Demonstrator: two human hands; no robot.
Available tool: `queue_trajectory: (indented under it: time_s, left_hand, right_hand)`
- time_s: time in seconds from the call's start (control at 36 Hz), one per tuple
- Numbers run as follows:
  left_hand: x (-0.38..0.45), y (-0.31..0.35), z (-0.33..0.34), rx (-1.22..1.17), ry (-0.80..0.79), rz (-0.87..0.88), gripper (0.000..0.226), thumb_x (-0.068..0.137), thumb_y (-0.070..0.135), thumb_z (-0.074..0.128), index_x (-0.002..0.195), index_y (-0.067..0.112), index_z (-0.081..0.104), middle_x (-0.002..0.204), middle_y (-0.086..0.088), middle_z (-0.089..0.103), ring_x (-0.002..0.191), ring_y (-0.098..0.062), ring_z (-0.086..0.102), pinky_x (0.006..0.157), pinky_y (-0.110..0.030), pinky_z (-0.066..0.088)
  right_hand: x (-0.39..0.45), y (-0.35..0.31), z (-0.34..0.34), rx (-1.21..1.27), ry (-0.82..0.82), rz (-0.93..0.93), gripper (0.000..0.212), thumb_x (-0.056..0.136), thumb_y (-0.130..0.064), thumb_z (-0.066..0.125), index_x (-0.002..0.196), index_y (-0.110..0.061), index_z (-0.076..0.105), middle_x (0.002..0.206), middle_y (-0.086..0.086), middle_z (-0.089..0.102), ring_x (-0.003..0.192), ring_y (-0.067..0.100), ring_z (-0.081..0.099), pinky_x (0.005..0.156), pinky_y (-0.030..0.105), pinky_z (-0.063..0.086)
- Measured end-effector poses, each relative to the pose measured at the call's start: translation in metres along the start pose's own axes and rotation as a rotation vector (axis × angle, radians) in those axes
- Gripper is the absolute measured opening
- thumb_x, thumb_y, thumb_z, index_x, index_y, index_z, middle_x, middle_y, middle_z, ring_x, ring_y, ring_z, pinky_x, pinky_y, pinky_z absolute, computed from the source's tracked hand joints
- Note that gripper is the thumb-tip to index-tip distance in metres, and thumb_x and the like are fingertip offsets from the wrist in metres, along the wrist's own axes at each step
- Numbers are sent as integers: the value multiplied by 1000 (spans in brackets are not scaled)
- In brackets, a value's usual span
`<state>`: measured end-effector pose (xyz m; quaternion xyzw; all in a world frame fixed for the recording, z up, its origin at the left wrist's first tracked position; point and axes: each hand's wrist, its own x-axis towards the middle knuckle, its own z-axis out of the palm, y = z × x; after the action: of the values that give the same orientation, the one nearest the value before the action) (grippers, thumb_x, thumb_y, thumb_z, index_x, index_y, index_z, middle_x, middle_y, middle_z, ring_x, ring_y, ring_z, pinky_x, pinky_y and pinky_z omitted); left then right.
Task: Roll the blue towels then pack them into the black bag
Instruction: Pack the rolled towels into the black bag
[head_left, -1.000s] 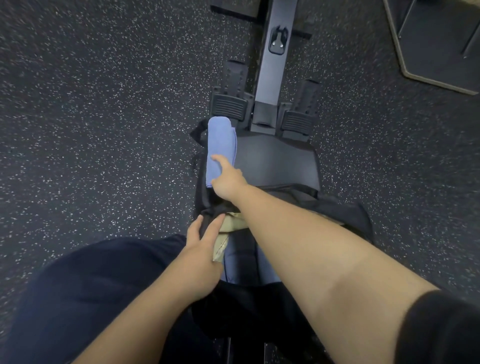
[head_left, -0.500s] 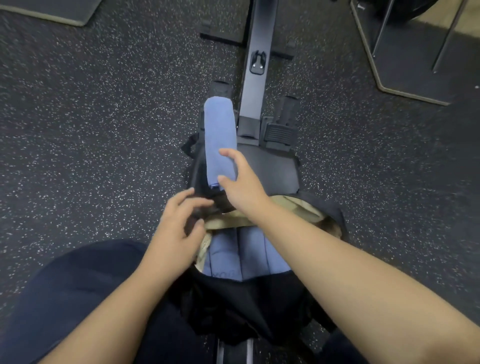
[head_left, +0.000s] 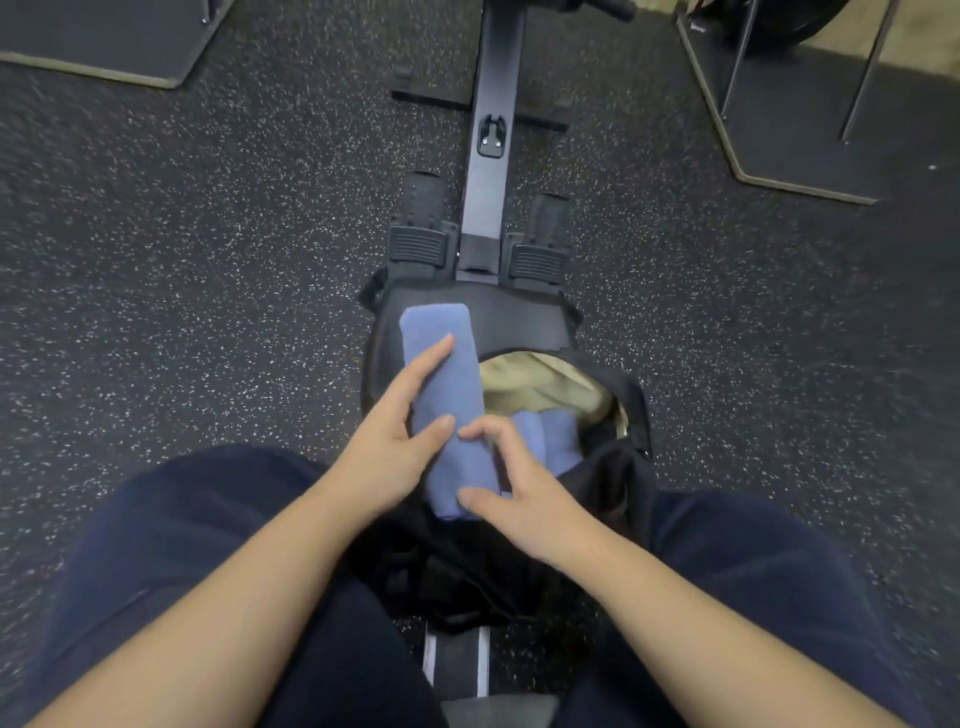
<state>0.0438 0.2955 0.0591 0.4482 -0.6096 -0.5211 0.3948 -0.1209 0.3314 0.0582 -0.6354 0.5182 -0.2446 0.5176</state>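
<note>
1. I am holding one rolled blue towel (head_left: 441, 384) over the left part of the black bag (head_left: 519, 322). Its long axis is running away from me, tilted slightly left at the far end, with the near end hanging just over the bag's front edge.
2. My left hand (head_left: 395, 447) is cradling the towel from its left side, fingers lying fairly straight along the roll and the thumb pressing on top; I would call that a loose hold, not a full wrap.
3. My right hand (head_left: 519, 499) is meeting the near end from the right, index finger and thumb curling in to pinch it. The hand is slightly blurred, so I cannot tell how firm that pinch is.
4. The relation that matters: the bag's opening (head_left: 545, 384) is lying just to the right of the towel, on the right hand's side, and both hands are equally near the roll.
5. Inside the opening two rolled towels (head_left: 550, 441) are already sitting side by side, long axes also pointing away from me, against a tan lining (head_left: 519, 379).
6. Judging from this, I am lining the third roll up parallel with them; the next move probably calls for shifting it right and down.
7. The risk is the roll loosening as it drops.
8. The bag is resting on a rowing machine (head_left: 491, 156), which is standing on a speckled floor (head_left: 208, 260).
</note>
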Motion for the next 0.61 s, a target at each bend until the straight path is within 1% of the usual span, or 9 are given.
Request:
queue_trajectory:
  time_s: [0.08,0.19,0.25,0.31,0.33,0.39,0.44,0.56,0.61]
  left_hand:
    - [-7,2,9,-28,-14,-18,62,83,14,55,132,43,30,143,29,31,133,16,26,108,-7,21]
    - [-12,-5,13,51,-50,-59,69,91,0,53,132,47,26,139,30,31,126,22,29,106,-7,23]
    - [-16,-11,11,197,-16,-66,74,91,-8,49,134,49,29,137,25,39,119,14,39,104,-11,28]
    - [-20,-20,10,464,98,-34,68,89,-5,52,136,42,41,136,9,44,120,-6,40,106,-20,26]
    - [-21,-23,8,587,164,-86,60,89,1,55,136,37,47,137,2,42,122,-17,38,107,-26,25]
    - [-23,-26,7,741,214,-329,44,89,20,63,130,36,55,144,-7,30,129,-33,29,108,-40,27]
    - [-26,-28,8,843,133,-515,44,86,32,65,128,36,53,149,-7,20,133,-35,22,107,-44,30]
    - [-30,-33,10,850,-20,-670,71,82,16,58,145,35,29,150,-6,12,130,-34,24,106,-39,32]
    - [-32,-32,12,826,-54,-698,74,82,11,52,147,28,22,150,-9,12,128,-36,26,107,-36,29]
  right_hand:
    - [-2,0,4,139,60,-10,41,78,-16,56,111,-35,43,118,-18,44,112,-19,39,99,6,25]
    - [-5,5,4,188,115,-7,42,82,-5,56,110,-35,45,116,-18,47,106,-19,41,94,3,27]
    - [-5,10,4,159,146,-7,44,86,0,54,109,-36,45,116,-18,47,106,-18,41,94,4,27]
    - [-2,15,5,122,228,3,39,84,-11,53,109,-40,47,119,-13,49,114,-9,43,99,9,27]
    - [-1,17,5,103,274,12,38,82,-16,53,109,-42,47,121,-9,50,118,-2,43,102,12,27]
    - [0,20,3,64,327,21,39,84,-16,57,108,-44,46,125,-1,48,120,2,42,103,12,25]
    - [2,22,1,42,358,32,45,86,-8,62,105,-44,44,125,3,46,115,-4,40,99,5,24]
    - [9,25,8,31,405,85,44,83,-8,66,97,-42,42,121,1,45,107,-9,40,89,1,27]
    - [10,26,13,5,408,106,42,83,-9,66,96,-39,39,118,0,42,100,-18,38,84,-2,27]
